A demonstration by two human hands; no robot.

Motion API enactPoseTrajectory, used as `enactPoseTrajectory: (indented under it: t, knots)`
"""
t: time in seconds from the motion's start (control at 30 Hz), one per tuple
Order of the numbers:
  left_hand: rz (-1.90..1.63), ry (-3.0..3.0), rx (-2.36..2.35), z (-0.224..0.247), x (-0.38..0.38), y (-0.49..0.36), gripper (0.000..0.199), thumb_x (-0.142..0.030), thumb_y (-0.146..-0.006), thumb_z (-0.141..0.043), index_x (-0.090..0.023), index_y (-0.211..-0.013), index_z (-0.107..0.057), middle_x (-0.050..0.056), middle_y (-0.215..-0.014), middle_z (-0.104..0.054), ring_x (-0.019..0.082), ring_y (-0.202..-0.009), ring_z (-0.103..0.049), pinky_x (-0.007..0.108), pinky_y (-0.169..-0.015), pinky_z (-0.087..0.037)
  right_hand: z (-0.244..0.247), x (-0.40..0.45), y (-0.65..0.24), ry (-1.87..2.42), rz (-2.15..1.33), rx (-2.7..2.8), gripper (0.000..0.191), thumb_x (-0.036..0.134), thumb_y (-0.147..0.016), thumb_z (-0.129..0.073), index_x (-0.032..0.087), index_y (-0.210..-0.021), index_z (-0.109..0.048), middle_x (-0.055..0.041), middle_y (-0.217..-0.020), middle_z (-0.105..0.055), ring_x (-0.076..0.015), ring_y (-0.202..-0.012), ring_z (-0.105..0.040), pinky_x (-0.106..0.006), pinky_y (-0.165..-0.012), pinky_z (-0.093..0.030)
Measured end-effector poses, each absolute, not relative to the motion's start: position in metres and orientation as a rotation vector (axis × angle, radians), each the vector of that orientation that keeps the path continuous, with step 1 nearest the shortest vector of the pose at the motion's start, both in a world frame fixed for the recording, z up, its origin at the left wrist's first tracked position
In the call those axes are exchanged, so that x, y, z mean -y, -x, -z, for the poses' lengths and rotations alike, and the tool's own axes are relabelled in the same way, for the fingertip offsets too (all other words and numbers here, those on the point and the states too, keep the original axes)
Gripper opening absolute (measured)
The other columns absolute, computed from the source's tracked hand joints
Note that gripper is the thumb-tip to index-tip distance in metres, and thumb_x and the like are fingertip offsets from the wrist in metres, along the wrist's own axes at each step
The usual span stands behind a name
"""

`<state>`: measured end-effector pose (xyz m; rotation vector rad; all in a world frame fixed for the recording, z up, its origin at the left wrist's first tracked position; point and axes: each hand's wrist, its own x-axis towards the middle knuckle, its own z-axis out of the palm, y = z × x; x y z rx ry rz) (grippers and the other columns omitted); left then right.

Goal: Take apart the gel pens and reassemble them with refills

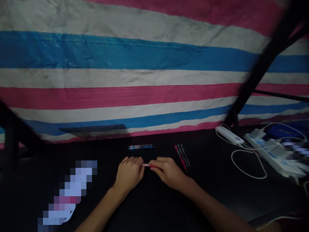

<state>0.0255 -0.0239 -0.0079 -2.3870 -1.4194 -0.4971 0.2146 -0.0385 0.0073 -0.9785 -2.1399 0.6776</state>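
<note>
Left grip point(129, 173): we curl it around one end of the red pen point(146, 165).
Right grip point(167, 170): we pinch the pen's other end.
Gap between: the pen's middle shows, roughly level.
Pink and grey pens point(182, 156): just beside our right grip.
Power strip point(277, 158): well right of both grips.
Blue pens point(143, 147): just beyond our left grip.
Striped sheet point(145, 64): farthest, behind all.

Pen point(146, 165) smooth plast.; tarp point(120, 54) wrinkled w/ gloss.
</note>
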Motion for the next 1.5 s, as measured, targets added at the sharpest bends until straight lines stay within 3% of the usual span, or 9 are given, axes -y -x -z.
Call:
enactPoseTrajectory:
  t: [0.17,0.27,0.4,0.67,0.87,1.03,1.23,1.33,1.5]
  knots:
    - [0.811,2.52,1.436,-0.002,0.021,-0.02,0.015,-0.027,-0.085,-0.047,-0.018,-0.092,-0.056,0.008,-0.089,-0.062,0.024,-0.085,-0.056,0.036,-0.073,-0.039,-0.004,0.025,-0.223,1.07,-0.65,1.97,0.019,0.023,-0.086,-0.051,0.019,-0.096,-0.068,-0.0048,-0.078,-0.062,-0.0159,-0.072,-0.056,-0.027,-0.069,-0.041]
    - [1.175,2.583,1.45,-0.004,0.017,-0.011,0.021,-0.028,-0.086,-0.048,-0.019,-0.104,-0.052,0.008,-0.098,-0.06,0.023,-0.092,-0.055,0.034,-0.079,-0.042,-0.002,0.014,-0.234,1.151,-0.94,1.728,0.022,0.029,-0.083,-0.054,0.017,-0.096,-0.068,-0.0031,-0.071,-0.06,-0.0134,-0.062,-0.054,-0.026,-0.058,-0.043]
    - [1.474,2.603,1.546,-0.003,0.014,-0.004,0.017,-0.029,-0.086,-0.05,-0.02,-0.099,-0.057,0.004,-0.09,-0.061,0.019,-0.083,-0.058,0.027,-0.073,-0.044,-0.001,0.007,-0.242,1.109,-1.302,1.491,0.029,0.034,-0.08,-0.058,0.014,-0.099,-0.066,0.0018,-0.059,-0.052,-0.0089,-0.048,-0.046,-0.022,-0.046,-0.038]
    - [1.595,2.546,1.909,-0.005,0.016,-0.007,0.027,-0.037,-0.085,-0.049,-0.019,-0.068,-0.057,-0.003,-0.057,-0.052,0.011,-0.049,-0.046,0.021,-0.047,-0.032,-0.004,0.011,-0.24,0.962,-1.242,1.444,0.031,0.032,-0.071,-0.068,0.016,-0.098,-0.066,-0.0019,-0.071,-0.059,-0.0119,-0.061,-0.055,-0.023,-0.051,-0.045]
    - [1.993,2.458,1.966,-0.006,0.014,-0.013,0.019,-0.036,-0.079,-0.058,-0.017,-0.078,-0.063,0.0,-0.065,-0.062,0.015,-0.065,-0.058,0.024,-0.062,-0.042,-0.008,0.011,-0.239,1.193,-1.44,1.348,0.042,0.051,-0.083,-0.049,0.011,-0.083,-0.063,-0.0009,-0.056,-0.054,-0.007,-0.042,-0.045,-0.017,-0.034,-0.026]
    - [2.121,2.496,1.982,-0.002,0.012,-0.014,0.018,-0.033,-0.075,-0.063,-0.016,-0.082,-0.064,0.002,-0.071,-0.066,0.017,-0.07,-0.062,0.027,-0.068,-0.046,-0.007,0.01,-0.24,1.076,-1.471,1.285,0.03,0.042,-0.076,-0.062,0.013,-0.084,-0.062,-0.0001,-0.065,-0.053,-0.0071,-0.049,-0.047,-0.017,-0.038,-0.031]
    - [2.154,2.514,1.983,0.003,0.01,-0.011,0.02,-0.032,-0.074,-0.065,-0.017,-0.087,-0.065,0.004,-0.078,-0.069,0.018,-0.075,-0.063,0.028,-0.07,-0.047,-0.008,0.011,-0.24,1.124,-1.521,1.25,0.04,0.051,-0.082,-0.05,0.013,-0.073,-0.057,0.0008,-0.057,-0.049,-0.0074,-0.047,-0.046,-0.018,-0.039,-0.03]
    - [2.141,2.513,1.995,0.005,0.009,-0.009,0.02,-0.033,-0.074,-0.065,-0.017,-0.087,-0.065,0.003,-0.078,-0.069,0.017,-0.075,-0.063,0.027,-0.068,-0.048,-0.011,0.012,-0.241,1.074,-1.501,1.234,0.026,0.039,-0.074,-0.063,0.017,-0.086,-0.057,0.0017,-0.065,-0.052,-0.0078,-0.05,-0.048,-0.018,-0.04,-0.032]
    - [2.159,2.513,1.985,0.006,0.008,-0.009,0.019,-0.031,-0.074,-0.065,-0.018,-0.087,-0.065,0.003,-0.08,-0.069,0.017,-0.075,-0.063,0.027,-0.069,-0.048,-0.011,0.012,-0.242,1.182,-1.589,1.288,0.034,0.048,-0.077,-0.059,0.016,-0.088,-0.058,0.0011,-0.06,-0.053,-0.0069,-0.043,-0.046,-0.016,-0.034,-0.019]
